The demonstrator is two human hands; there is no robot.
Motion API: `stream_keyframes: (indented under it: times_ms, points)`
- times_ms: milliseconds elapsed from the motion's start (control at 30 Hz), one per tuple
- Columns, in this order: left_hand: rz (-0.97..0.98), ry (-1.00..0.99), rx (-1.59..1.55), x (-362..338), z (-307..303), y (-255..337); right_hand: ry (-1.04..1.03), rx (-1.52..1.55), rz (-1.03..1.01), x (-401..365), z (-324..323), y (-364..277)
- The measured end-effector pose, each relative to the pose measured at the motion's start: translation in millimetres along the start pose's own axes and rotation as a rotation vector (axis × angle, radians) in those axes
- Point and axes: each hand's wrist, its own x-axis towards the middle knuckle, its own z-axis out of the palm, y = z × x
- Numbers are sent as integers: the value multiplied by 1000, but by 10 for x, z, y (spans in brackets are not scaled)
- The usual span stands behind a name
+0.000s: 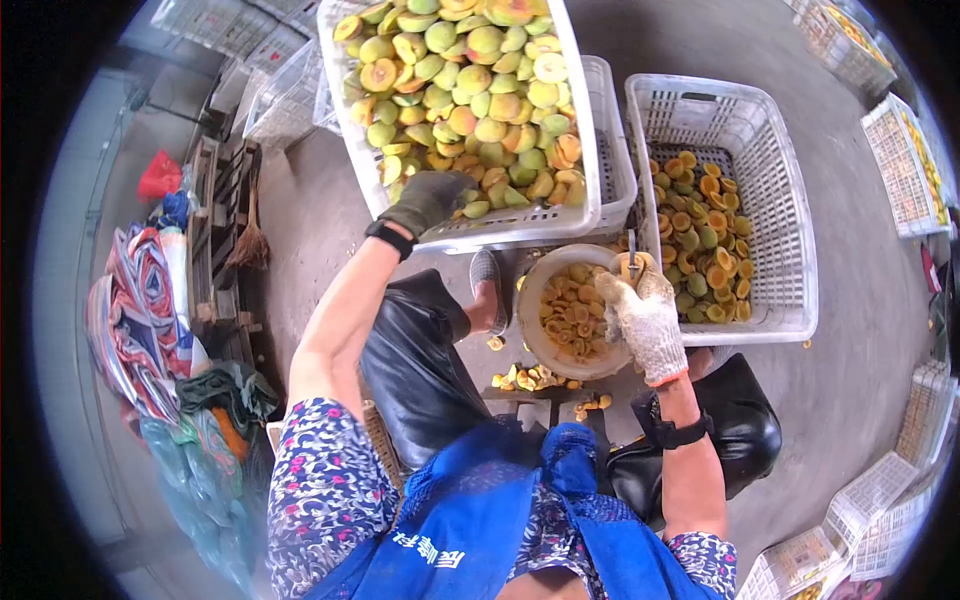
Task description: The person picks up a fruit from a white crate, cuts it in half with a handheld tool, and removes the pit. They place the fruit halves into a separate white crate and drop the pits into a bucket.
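Observation:
My left hand (430, 203), in a dark glove, reaches into the near edge of a white crate (590, 150) heaped with yellow-green peach halves (470, 90). Its fingers bend down among the fruit, and their tips are hidden. My right hand (645, 318), in a pale knit glove, is closed around a small tool with a narrow metal tip (632, 243). An orange-yellow piece of fruit (630, 266) shows at its fingertips. Below that hand, a round pale bucket (533, 345) contains small orange-brown pieces (572, 315).
To the right, another white crate (790, 240) holds hollowed peach halves (705, 235). Fruit scraps (535, 378) lie before me. A broom (250, 240) and wooden pallets (205, 260) stand left, beside striped cloth (140, 310). More crates (900, 170) line the right.

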Motion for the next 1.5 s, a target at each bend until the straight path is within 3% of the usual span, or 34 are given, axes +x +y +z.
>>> stream_keyframes:
  times_ms: [67,100,133,200,267,333,367,400,433,467,533,567,600,633,700,767,900,967,1000,1033,1067,1100,1133,1200,1333,1400,1433,1467,1500]
  points:
    - [-84,27,-153,-121,-350,280,-57,-105,14,7,-33,-19]
    - [-137,33,-511,-176,-518,452,-55,-294,-121,89,-44,120]
    - [-192,35,-874,-250,-676,644,-42,-291,-112,80,-46,97]
    - [-95,-34,-1391,-488,-995,1059,-164,-363,-172,42,20,19]
    - [-55,11,-1587,-605,-972,1387,-121,-383,-360,66,71,136]
    - [-62,10,-1819,-661,-789,1605,-227,-283,-296,-69,125,-34]
    - [-59,-5,-1824,-665,-712,1750,-147,-299,-412,-77,176,59]
    - [-127,102,-1963,-648,-646,1903,-116,-504,-810,-71,192,192]
    - [-198,217,-2096,-624,-590,1988,-65,-769,-930,-71,203,327]
    - [-196,208,-2098,-603,-526,2004,-14,-1036,-1042,-75,216,418]
    - [-243,170,-2219,-567,-335,1991,-56,-1024,-1046,-64,221,570]
    - [-237,185,-2281,-547,-270,1966,-73,-962,-884,-71,240,608]
    - [-240,184,-2280,-547,-216,1949,-89,-895,-725,-72,254,628]
    - [-189,219,-2282,-547,-167,1942,-90,-893,-722,-70,236,642]
    - [-146,249,-2282,-544,-143,1973,21,-1054,-961,-84,185,655]
    - [-53,391,-1995,-519,-131,2023,-22,-1092,-950,-111,163,554]
    - [-100,469,-1888,-486,-147,2119,-91,-1149,-903,-130,148,533]
    - [-69,453,-1571,-477,-103,2118,-62,-1144,-905,-142,162,586]
    - [-70,448,-1574,-480,-93,2143,-35,-1138,-911,-152,175,614]
    - [-26,529,-1457,-487,-90,2192,-36,-1139,-907,-169,214,636]
    - [18,605,-1338,-481,-95,2242,12,-976,-764,-189,267,653]
    - [-95,532,-1631,-459,-103,2284,61,-813,-620,-200,290,666]
    - [-94,525,-1635,-455,-137,2289,64,-814,-614,-197,268,655]
    - [-42,497,-1407,-461,-191,2287,-15,-1284,-941,-167,192,609]
    - [-123,420,-1726,-390,-47,2278,-100,-1208,-972,-67,110,480]
    - [40,546,-1607,-373,-55,2330,-309,-129,-77,-130,103,187]
    - [43,535,-1605,-371,7,2310,-412,42,-25,-109,83,233]
    - [59,503,-1568,-377,116,2267,-512,176,300,-158,-9,50]
    - [72,472,-1530,-393,131,2241,-507,153,332,-156,-49,25]
